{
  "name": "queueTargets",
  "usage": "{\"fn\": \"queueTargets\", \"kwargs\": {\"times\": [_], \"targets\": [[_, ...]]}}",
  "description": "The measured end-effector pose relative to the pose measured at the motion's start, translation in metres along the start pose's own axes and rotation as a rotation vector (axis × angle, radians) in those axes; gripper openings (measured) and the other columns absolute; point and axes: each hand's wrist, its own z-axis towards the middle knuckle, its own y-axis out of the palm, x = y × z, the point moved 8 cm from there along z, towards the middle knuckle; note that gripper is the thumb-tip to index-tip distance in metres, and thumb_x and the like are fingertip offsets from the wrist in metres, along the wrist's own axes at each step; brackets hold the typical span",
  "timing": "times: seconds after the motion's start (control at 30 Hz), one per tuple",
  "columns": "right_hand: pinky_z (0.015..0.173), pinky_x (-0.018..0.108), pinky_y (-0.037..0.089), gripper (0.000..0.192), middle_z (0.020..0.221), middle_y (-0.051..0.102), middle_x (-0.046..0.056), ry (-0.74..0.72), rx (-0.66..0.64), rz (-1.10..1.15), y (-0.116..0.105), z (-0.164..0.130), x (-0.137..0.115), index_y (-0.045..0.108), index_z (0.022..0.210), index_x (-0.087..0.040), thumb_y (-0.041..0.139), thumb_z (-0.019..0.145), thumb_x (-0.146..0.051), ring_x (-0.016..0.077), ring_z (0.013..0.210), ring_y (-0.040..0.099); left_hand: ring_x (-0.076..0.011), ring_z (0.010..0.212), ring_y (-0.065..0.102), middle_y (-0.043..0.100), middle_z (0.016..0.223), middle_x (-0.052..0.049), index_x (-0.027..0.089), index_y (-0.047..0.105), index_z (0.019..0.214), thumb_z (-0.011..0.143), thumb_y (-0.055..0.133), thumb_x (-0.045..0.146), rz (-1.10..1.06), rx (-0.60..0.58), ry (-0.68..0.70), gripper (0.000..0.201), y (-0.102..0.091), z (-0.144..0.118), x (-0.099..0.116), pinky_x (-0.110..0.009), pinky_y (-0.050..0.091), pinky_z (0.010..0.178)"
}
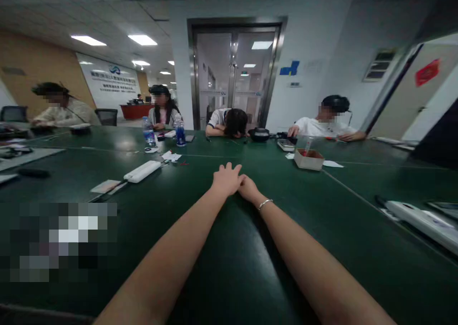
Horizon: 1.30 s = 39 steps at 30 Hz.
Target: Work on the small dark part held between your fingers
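Observation:
Both forearms reach forward over the dark green table [229, 248]. My left hand [226, 179] is back up above the table, its fingers spread and nothing visible in it. Beside it is my right hand [249, 189], with a silver bracelet [265, 204] around the wrist. The right fingers are curled together and meet the thumb side of my left hand. What lies between those fingers, if anything, is hidden.
A white power strip [143, 171] lies to the left, another power strip [422, 222] to the right. Farther back stand a small open box [309, 160], a blue-labelled bottle [180, 134] and a black case [259, 134]. Several people sit around the table, one with head down [236, 120].

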Motion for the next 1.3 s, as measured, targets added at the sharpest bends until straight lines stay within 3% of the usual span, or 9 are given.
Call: {"fn": "queueTargets", "kwargs": {"times": [0.2, 0.33, 0.53, 0.7, 0.87, 1.0, 1.13, 1.3], "targets": [[0.062, 0.022, 0.040, 0.015, 0.091, 0.067, 0.013, 0.114, 0.029, -0.067, -0.002, 0.007, 0.010, 0.065, 0.091, -0.010, 0.052, 0.084, -0.015, 0.0195, 0.079, 0.062, -0.0269, 0.103, 0.052, 0.052, 0.119, -0.010, 0.031, 0.041, 0.132, 0.092, 0.024, 0.045, -0.148, 0.052, 0.018, 0.046, 0.029, 0.011, -0.006, -0.040, 0.043, 0.084], [0.060, 0.023, 0.039, 0.020, 0.090, 0.067, 0.013, 0.181, 0.029, -0.087, 0.000, 0.015, 0.005, 0.068, 0.092, -0.012, 0.051, 0.086, -0.021, 0.0198, 0.077, 0.063, -0.0253, 0.102, 0.053, 0.054, 0.117, -0.010, 0.026, 0.051, 0.122, 0.092, 0.025, 0.039, -0.265, 0.063, -0.009, 0.042, 0.039, 0.017, -0.021, -0.038, 0.042, 0.084], [0.058, 0.021, 0.039, 0.017, 0.088, 0.066, 0.009, 0.159, 0.053, -0.098, 0.004, 0.013, -0.003, 0.070, 0.088, -0.016, 0.058, 0.081, -0.025, 0.0178, 0.075, 0.062, -0.0220, 0.096, 0.057, 0.059, 0.108, -0.008, 0.025, 0.058, 0.110, 0.091, 0.031, 0.030, -0.531, 0.096, -0.085, 0.033, 0.054, 0.016, -0.047, -0.034, 0.044, 0.080], [0.066, 0.023, 0.043, 0.014, 0.087, 0.066, 0.007, 0.058, 0.105, -0.063, 0.002, 0.012, -0.004, 0.070, 0.087, -0.017, 0.062, 0.078, -0.024, 0.0184, 0.080, 0.060, -0.0207, 0.092, 0.057, 0.062, 0.101, -0.008, 0.022, 0.063, 0.096, 0.086, 0.046, 0.028, -0.655, 0.171, -0.043, 0.021, 0.050, 0.015, -0.056, -0.033, 0.044, 0.082], [0.066, 0.024, 0.049, 0.017, 0.083, 0.066, 0.002, 0.032, 0.212, 0.179, -0.007, 0.010, 0.002, 0.068, 0.092, -0.020, 0.064, 0.076, -0.017, 0.0139, 0.069, 0.061, -0.0168, 0.083, 0.060, 0.066, 0.091, -0.005, 0.020, 0.063, 0.094, 0.084, 0.050, 0.026, -0.880, 0.177, -0.094, 0.017, 0.060, 0.018, -0.066, -0.030, 0.047, 0.077], [0.048, 0.019, 0.047, 0.020, 0.070, 0.062, -0.001, 0.126, 0.149, 0.441, -0.001, 0.011, 0.012, 0.063, 0.094, -0.016, 0.064, 0.075, -0.011, 0.0085, 0.047, 0.056, -0.0159, 0.076, 0.061, 0.066, 0.081, -0.004, 0.018, 0.063, 0.092, 0.082, 0.053, 0.027, -0.941, 0.148, -0.129, 0.017, 0.072, 0.022, -0.072, -0.029, 0.047, 0.074], [0.046, 0.017, 0.049, 0.018, 0.064, 0.060, 0.000, 0.235, 0.075, 0.769, 0.002, 0.011, 0.019, 0.060, 0.097, -0.011, 0.058, 0.081, -0.005, 0.0093, 0.048, 0.060, -0.0166, 0.077, 0.061, 0.067, 0.082, -0.006, 0.017, 0.064, 0.091, 0.080, 0.055, 0.030, -0.971, 0.152, -0.150, 0.019, 0.076, 0.023, -0.077, -0.029, 0.047, 0.072], [0.047, 0.016, 0.051, 0.013, 0.063, 0.062, 0.002, 0.283, 0.032, 0.924, 0.001, 0.009, 0.022, 0.060, 0.094, -0.010, 0.059, 0.082, -0.004, 0.0093, 0.049, 0.061, -0.0171, 0.076, 0.062, 0.068, 0.082, -0.006, 0.017, 0.065, 0.091, 0.077, 0.059, 0.033, -1.029, 0.123, -0.152, 0.022, 0.079, 0.024, -0.079, -0.029, 0.048, 0.070]]}}
